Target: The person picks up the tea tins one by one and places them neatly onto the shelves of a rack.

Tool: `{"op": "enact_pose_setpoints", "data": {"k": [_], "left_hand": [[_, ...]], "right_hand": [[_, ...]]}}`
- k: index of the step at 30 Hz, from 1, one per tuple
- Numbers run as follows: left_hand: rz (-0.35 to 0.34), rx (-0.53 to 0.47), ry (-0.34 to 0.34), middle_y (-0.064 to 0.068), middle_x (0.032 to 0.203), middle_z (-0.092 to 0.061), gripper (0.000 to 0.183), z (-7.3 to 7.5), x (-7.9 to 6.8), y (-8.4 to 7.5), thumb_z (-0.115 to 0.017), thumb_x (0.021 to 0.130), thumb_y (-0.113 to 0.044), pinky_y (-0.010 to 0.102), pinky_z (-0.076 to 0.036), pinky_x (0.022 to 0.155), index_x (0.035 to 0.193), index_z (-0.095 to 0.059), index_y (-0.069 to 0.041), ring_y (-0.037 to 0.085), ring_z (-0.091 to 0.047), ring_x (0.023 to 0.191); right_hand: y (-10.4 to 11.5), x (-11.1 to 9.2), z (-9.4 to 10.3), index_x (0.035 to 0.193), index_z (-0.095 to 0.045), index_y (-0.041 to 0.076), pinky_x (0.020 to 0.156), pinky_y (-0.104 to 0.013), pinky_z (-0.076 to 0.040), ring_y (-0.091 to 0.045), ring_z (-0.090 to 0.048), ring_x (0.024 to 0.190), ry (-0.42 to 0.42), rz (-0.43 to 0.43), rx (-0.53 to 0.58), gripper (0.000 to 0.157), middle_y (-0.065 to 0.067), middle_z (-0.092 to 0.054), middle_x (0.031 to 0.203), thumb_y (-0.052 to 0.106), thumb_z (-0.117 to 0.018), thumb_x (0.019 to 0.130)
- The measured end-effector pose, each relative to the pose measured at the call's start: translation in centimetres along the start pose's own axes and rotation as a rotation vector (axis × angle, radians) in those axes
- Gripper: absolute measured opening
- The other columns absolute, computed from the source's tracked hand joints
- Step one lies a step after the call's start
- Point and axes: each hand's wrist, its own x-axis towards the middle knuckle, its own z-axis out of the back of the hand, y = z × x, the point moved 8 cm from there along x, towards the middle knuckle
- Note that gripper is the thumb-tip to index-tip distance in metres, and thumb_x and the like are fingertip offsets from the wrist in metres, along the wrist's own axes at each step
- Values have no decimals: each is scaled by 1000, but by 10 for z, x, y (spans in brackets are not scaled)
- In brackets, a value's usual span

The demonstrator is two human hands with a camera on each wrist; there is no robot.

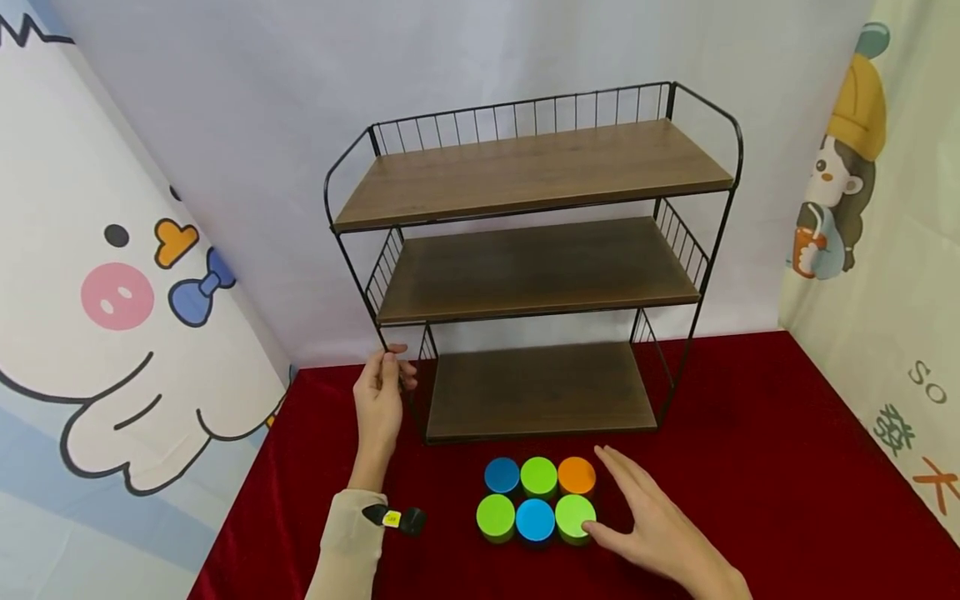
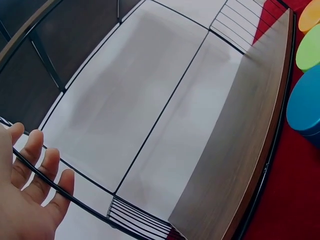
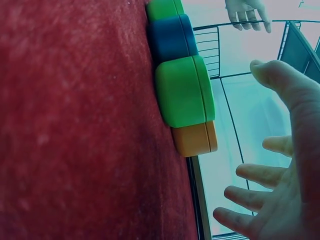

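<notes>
Fingers fanned wide on the right hand (image 1: 652, 523), nothing in its grasp, thumb tip right by the near-right green tub (image 1: 574, 517) at its four o'clock; whether it touches, I can't tell. Over at ten o'clock the left hand (image 1: 380, 400) has its fingers curled loosely round the slim left post of the wire rack (image 1: 525, 271).

And here's the near-right tub's company, a tight block: blue tub (image 1: 535, 521) and near-left green tub (image 1: 496, 517) towards nine o'clock, then the far row, orange tub (image 1: 577, 476) at twelve, far green tub (image 1: 538, 477) and far blue tub (image 1: 502, 475) running left. They look light, stiff and smooth, possibly slippery on the lids, so the side walls below the seam are the place to pinch, minding close neighbours!

The rack, at twelve o'clock from the block, looks rigid but bulky, likely heavier; its posts offer the sound hold, the thin mesh less so.

Underneath, soft-looking red cloth (image 1: 750, 450), which may drag a little. Beyond, a white backdrop (image 1: 487, 42) at twelve, a cartoon-printed curtain (image 1: 75, 208) at ten, and a pale printed cloth (image 1: 862, 350) round towards two.
</notes>
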Motion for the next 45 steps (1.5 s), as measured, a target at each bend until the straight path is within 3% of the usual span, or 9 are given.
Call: {"op": "enact_pose_setpoints", "data": {"k": [6,18,29,34,39,45], "left_hand": [[1,-11,-2,8,88,-64,39,-1,-2,3,-43,112,-28,25,-58,74,121,-66,2,17,-65,77],[26,23,10,26,92,-65,40,-3,-10,15,-41,113,-29,32,-59,77,117,-68,-1,19,-66,80],[45,17,18,28,94,-65,37,-3,-14,21,-40,113,-28,25,-58,77,117,-69,-4,30,-66,85],[40,19,19,28,93,-65,37,-2,-13,22,-40,113,-27,26,-58,77,116,-69,-4,25,-66,84],[35,19,21,27,92,-65,38,-3,-13,22,-41,113,-30,24,-58,76,116,-69,-4,16,-66,82],[43,24,12,27,93,-65,38,-2,-13,23,-41,112,-29,23,-58,76,116,-69,-4,24,-67,82]], "right_hand": [[0,-1,-1,159,-36,15,103,-62,-50,-38,-47,142,-1,4,6,94,-16,-39,162,54,-80,86],[-8,4,-3,160,-35,15,107,-63,-47,-38,-43,145,31,-21,34,91,-14,-37,163,54,-76,89],[-12,19,-4,161,-33,12,109,-65,-44,-43,-43,144,55,46,76,84,-17,-38,162,47,-72,96],[-15,27,-9,160,-34,11,108,-66,-44,-45,-44,143,92,70,80,79,-19,-39,161,45,-70,98],[-17,31,-14,158,-36,9,106,-59,-49,-42,-50,139,128,88,95,76,-19,-41,160,44,-69,99],[-16,36,-20,157,-39,6,103,-47,-54,-37,-53,137,146,106,104,73,-19,-44,158,38,-70,99]]}}
